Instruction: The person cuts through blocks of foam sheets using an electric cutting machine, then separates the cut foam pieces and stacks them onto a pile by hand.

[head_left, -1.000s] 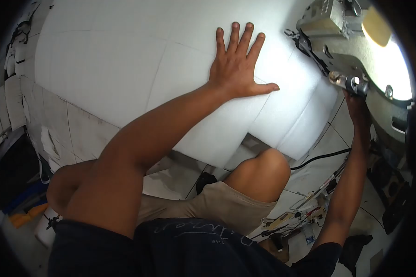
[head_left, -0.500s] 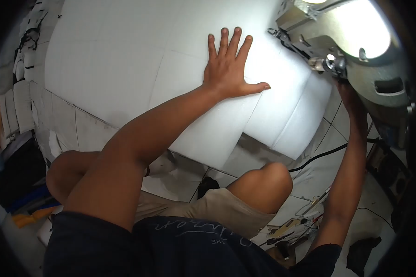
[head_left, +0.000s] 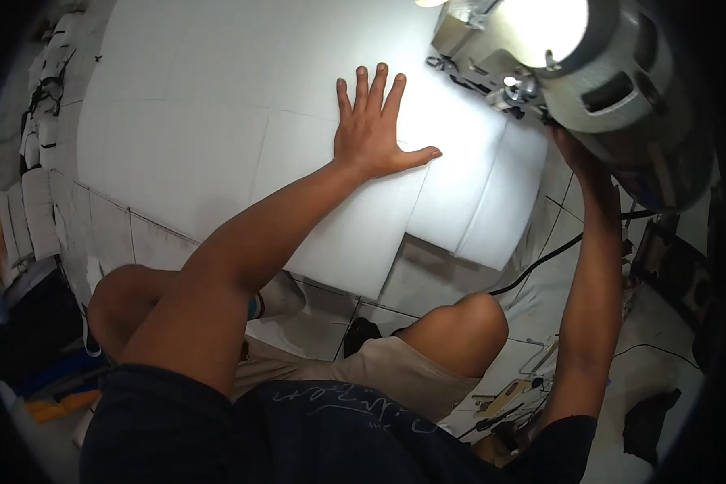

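My left hand (head_left: pixel 369 137) lies flat on a thick white layered sheet (head_left: pixel 194 121), fingers spread and thumb pointing right. Straight cut lines run across the sheet, and a step is cut into its near edge. At the upper right, over the sheet's edge, stands a metal motor-driven cutting machine (head_left: pixel 613 89) with a bright lit top. Reaching in from below, my right hand (head_left: pixel 577 152) grips the machine on its near side. The machine body hides most of its fingers. The blade and base cannot be made out.
A black cable (head_left: pixel 544 262) runs from the machine across the tiled floor. Folded dark, blue and orange cloth (head_left: pixel 44 347) lies at the left. Tools and metal parts (head_left: pixel 512 395) sit beside my right knee. A dark scrap (head_left: pixel 652 423) lies at the lower right.
The view has shifted a little, so the sheet and both hands appear further left. The cutting machine and right hand have moved left together in view. My left hand stays flat.
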### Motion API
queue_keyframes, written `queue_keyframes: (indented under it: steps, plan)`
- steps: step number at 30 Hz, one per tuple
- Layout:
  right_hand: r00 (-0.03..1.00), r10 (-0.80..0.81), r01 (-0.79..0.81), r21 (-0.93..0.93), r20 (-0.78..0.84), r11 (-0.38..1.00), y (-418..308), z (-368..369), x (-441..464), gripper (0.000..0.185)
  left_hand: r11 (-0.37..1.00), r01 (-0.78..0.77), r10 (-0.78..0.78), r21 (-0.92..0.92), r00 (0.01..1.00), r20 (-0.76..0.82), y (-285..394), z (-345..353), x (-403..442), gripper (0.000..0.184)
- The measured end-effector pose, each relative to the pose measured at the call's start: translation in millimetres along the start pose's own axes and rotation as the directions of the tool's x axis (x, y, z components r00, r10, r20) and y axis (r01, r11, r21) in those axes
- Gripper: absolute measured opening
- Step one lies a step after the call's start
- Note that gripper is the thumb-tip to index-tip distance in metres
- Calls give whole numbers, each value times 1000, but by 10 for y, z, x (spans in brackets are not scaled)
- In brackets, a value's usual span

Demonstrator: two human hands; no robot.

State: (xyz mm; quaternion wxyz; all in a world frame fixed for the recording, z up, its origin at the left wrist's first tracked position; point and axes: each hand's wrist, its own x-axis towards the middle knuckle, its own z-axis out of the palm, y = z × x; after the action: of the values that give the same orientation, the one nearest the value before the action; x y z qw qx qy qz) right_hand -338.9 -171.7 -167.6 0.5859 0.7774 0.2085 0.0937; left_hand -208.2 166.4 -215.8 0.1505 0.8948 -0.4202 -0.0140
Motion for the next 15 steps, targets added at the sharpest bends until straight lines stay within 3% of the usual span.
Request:
queue_keyframes:
  steps: [1,2,3,4,8,11,13,15]
  plan:
    - [976,-191,213,-293,103,932,-32,14,-17,32,1000,-1,1,17,1000,7,-1,-7,-12,119]
    - [906,-373,421,-529,201,737,-67,30,-36,32,1000,-14,13,26,1000,6,-30,-8,-12,119]
    - [996,-22,33,-135,85,990,-69,-41,-11,32,999,-5,4,32,1000,7,-22,-2,-13,119]
    - [926,350,-377,301,142,876,-87,-100,-30,33,999,-3,2,35,1000,14,-4,14,-13,120]
    - [941,338,-318,306,-13,897,-194,154,-116,37,1000,4,-4,5,1000,8,5,-10,-12,120]
    - [902,415,-383,223,-119,897,25,-148,58,39,999,24,-26,25,998,57,-4,8,-3,121]
    - [887,446,-460,326,123,826,-180,-94,6,42,1000,12,-12,6,999,49,7,27,10,121]
    - [843,527,-514,444,104,734,-476,203,-286,43,1000,-10,10,-2,999,48,-25,-9,1,122]
